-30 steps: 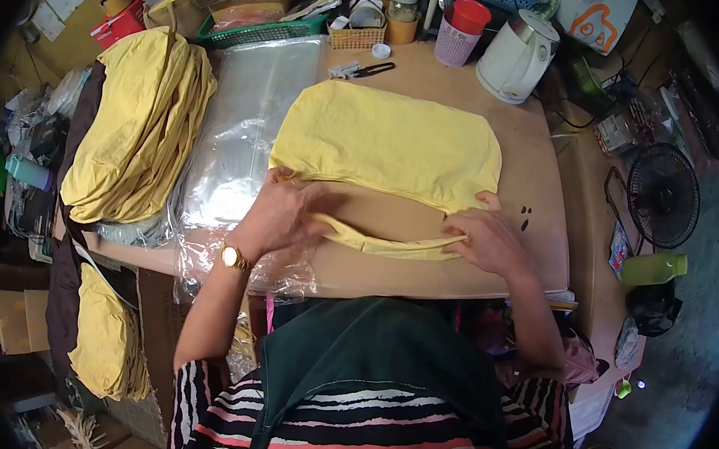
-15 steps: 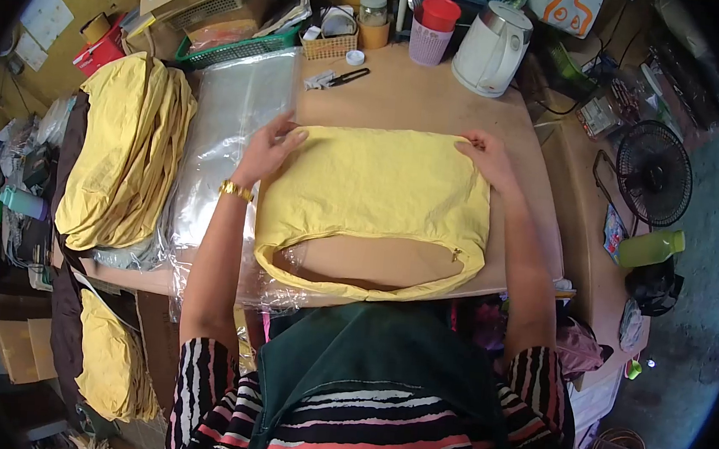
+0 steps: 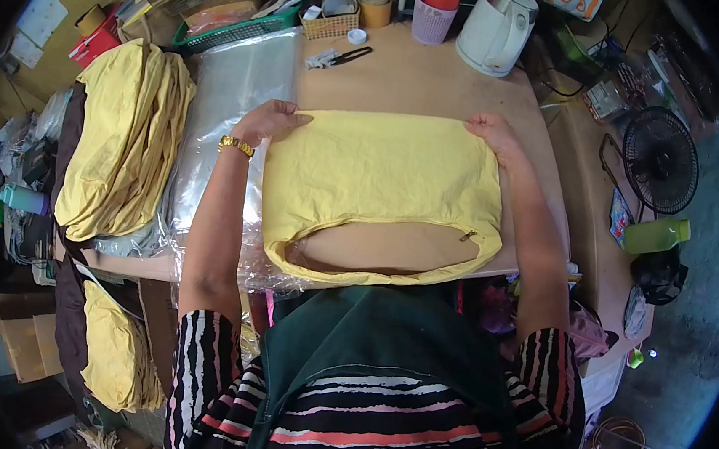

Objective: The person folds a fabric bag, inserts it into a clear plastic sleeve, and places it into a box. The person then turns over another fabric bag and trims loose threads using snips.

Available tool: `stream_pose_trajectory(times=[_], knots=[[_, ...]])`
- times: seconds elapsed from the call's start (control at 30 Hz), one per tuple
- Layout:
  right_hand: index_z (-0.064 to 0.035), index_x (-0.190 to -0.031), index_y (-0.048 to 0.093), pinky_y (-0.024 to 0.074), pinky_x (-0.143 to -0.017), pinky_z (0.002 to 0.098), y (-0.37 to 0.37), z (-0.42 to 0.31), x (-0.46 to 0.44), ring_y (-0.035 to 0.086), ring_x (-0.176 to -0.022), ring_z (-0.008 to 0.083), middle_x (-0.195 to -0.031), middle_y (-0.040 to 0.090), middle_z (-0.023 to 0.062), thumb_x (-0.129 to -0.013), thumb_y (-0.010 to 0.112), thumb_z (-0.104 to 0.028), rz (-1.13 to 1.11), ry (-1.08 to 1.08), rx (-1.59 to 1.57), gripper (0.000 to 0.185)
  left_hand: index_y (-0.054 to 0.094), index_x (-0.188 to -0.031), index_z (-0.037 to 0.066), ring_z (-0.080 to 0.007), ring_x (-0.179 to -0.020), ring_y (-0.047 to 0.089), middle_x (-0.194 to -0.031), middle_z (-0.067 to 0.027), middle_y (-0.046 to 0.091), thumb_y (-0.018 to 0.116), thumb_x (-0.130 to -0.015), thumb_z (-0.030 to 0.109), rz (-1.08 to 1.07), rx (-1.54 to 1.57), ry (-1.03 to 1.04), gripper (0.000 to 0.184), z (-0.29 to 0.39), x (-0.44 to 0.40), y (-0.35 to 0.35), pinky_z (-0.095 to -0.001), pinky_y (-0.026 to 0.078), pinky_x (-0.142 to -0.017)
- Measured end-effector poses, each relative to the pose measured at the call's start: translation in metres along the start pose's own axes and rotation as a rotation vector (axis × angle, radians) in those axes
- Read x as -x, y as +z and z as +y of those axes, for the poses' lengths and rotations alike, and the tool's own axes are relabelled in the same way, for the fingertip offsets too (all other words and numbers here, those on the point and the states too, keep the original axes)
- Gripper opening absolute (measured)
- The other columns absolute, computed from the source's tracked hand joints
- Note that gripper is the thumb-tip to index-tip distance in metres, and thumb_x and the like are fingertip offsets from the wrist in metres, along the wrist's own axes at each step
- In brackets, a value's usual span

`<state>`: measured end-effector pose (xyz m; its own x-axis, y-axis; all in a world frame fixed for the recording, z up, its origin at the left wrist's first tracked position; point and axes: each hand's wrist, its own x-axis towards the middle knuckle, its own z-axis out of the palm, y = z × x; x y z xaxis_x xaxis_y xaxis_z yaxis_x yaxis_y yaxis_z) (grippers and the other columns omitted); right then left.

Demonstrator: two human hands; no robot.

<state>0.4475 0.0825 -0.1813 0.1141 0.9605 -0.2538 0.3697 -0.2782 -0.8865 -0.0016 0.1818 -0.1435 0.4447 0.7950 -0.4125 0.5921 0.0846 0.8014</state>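
Observation:
A yellow fabric bag [image 3: 385, 167] lies flat on the brown worktable, its far edge straight. Its near side has a wide oval opening bordered by a band, and a small zip pull [image 3: 468, 236] shows at the right of that opening. At the far left corner, my left hand [image 3: 270, 122] pinches the cloth between thumb and fingers. My right hand [image 3: 491, 135] grips the far right corner, with its fingertips partly hidden. A gold watch [image 3: 237, 146] is on my left wrist.
Clear plastic sheets [image 3: 224, 121] lie left of the bag, beside a heap of folded yellow cloth [image 3: 121, 142]. Along the back are black-handled snips [image 3: 349, 57], a white kettle [image 3: 495, 31] and baskets. A black fan [image 3: 662, 160] stands at right.
Both hands still hold the far corners. The bag's far edge looks straighter and more taut, and the zip pull shows more plainly. The whole view has shifted slightly.

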Motion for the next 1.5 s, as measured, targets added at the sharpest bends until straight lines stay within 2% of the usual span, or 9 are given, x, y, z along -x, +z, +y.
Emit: stream_pose_trajectory(times=[0.1,0.23,0.4,0.57,0.67,0.87,0.93,1.03,1.5], knots=[[-0.0063,-0.089,0.064,0.044,-0.069,0.0225,-0.034,-0.056,0.008,0.054,-0.072,0.0065,-0.08,0.061,-0.0037,-0.089,0.064,-0.012,0.19,-0.327,-0.039,0.006,0.067,-0.082,0.007,-0.0057,-0.072,0.053,-0.08,0.0039,0.064,0.075,-0.083,0.031,0.209,0.097,0.249,0.025,0.045,0.032,-0.028,-0.0241,0.045,-0.073],[-0.0025,-0.085,0.063,0.0443,-0.077,0.0223,-0.072,-0.184,0.106,0.056,-0.082,0.0071,-0.085,0.061,-0.0019,-0.089,0.06,-0.004,0.353,-0.769,-0.11,0.006,0.064,-0.082,0.001,-0.0235,-0.117,0.055,-0.121,-0.0137,0.059,0.073,-0.084,0.018,0.564,0.091,1.087,0.019,0.122,0.109,-0.055,-0.0355,0.046,-0.097],[-0.0007,-0.083,0.063,0.045,-0.087,0.0272,-0.057,-0.173,0.178,0.058,-0.099,0.0149,-0.107,0.063,0.0082,-0.079,0.064,-0.002,0.459,-0.927,0.244,0.004,0.061,-0.083,0.004,-0.035,-0.126,0.048,-0.135,-0.0196,0.051,0.071,-0.083,0.023,0.703,-0.283,1.223,0.022,0.12,0.172,-0.017,-0.0452,0.042,-0.101],[-0.0027,-0.084,0.063,0.0488,-0.082,0.033,0.007,-0.036,0.194,0.061,-0.097,0.0235,-0.107,0.063,0.0085,-0.071,0.073,-0.002,0.154,-0.544,0.389,0.016,0.06,-0.086,0.007,-0.0301,-0.117,0.055,-0.125,-0.0105,0.06,0.078,-0.067,0.012,0.452,-0.526,0.819,0.027,0.007,0.164,0.042,-0.0407,0.039,-0.098],[-0.0022,-0.086,0.06,0.0465,-0.083,0.0368,0.033,-0.018,0.203,0.059,-0.093,0.0269,-0.097,0.06,0.0096,-0.068,0.074,-0.001,0.282,-0.397,0.294,0.023,0.057,-0.095,0.008,-0.0308,-0.109,0.054,-0.116,-0.0089,0.06,0.082,-0.063,0.016,0.445,-0.47,0.696,0.041,-0.014,0.168,0.068,-0.0428,0.038,-0.095],[-0.0045,-0.084,0.054,0.0391,-0.088,0.044,0.05,-0.024,0.172,0.055,-0.083,0.027,-0.078,0.051,0.0073,-0.065,0.069,0.002,0.64,-0.721,0.62,0.025,0.053,-0.092,0.008,-0.0337,-0.099,0.053,-0.102,-0.0115,0.055,0.077,-0.062,0.011,0.447,-0.717,0.763,0.038,-0.005,0.146,0.081,-0.0423,0.04,-0.089],[-0.0072,-0.08,0.054,0.038,-0.086,0.0422,0.041,-0.028,0.161,0.054,-0.08,0.0242,-0.075,0.05,0.0056,-0.062,0.065,0.001,0.248,-0.842,0.874,0.022,0.053,-0.083,0.008,-0.032,-0.081,0.054,-0.083,-0.0101,0.054,0.066,-0.062,0.004,0.308,-0.733,0.788,0.025,-0.006,0.13,0.075,-0.0417,0.044,-0.077],[-0.0088,-0.073,0.052,0.0373,-0.082,0.0396,0.036,-0.038,0.161,0.053,-0.076,0.0236,-0.072,0.048,0.0045,-0.061,0.061,0.001,0.307,-0.947,0.923,0.018,0.053,-0.075,0.007,-0.028,-0.076,0.056,-0.077,-0.0078,0.054,0.065,-0.064,0.005,0.326,-0.779,0.789,0.017,-0.008,0.133,0.07,-0.0372,0.046,-0.071],[-0.0079,-0.075,0.055,0.0396,-0.078,0.0447,-0.003,0.046,0.17,0.059,-0.085,0.0291,-0.08,0.058,0.0099,-0.064,0.058,0.001,0.311,-0.716,1.148,0.014,0.051,-0.071,0.006,-0.0314,-0.074,0.057,-0.074,-0.01,0.054,0.061,-0.069,0.007,0.123,-0.835,0.691,0.01,-0.039,0.138,0.081,-0.0406,0.047,-0.067]])
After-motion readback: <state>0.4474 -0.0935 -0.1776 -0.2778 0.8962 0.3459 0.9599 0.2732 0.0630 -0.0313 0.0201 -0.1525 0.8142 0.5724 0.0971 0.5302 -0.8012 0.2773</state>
